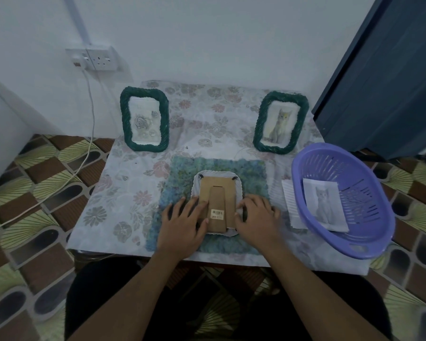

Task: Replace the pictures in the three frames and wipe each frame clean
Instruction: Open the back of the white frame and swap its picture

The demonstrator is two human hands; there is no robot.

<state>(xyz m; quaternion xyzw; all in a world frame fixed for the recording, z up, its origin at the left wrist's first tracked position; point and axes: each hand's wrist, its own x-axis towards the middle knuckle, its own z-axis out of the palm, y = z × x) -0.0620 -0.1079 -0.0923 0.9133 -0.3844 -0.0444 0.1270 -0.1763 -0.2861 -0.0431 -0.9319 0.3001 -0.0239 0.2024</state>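
Head: white frame [216,174] face-down, brown backing [217,189] up; left hand [182,222] flat on it; right hand [258,217] blurred, grip unclear.

The person's two bare forearms reach forward across the near edge of the table [103,193], converging slightly toward its middle. The left hand [182,222] lies palm down, its fingers straight and a little spread, their tips resting on the back of the face-down frame [218,190]. The right hand [257,220] is also palm down, with its fingers curled and its fingertips at the frame's right edge. It is blurred, so any grip cannot be made out.
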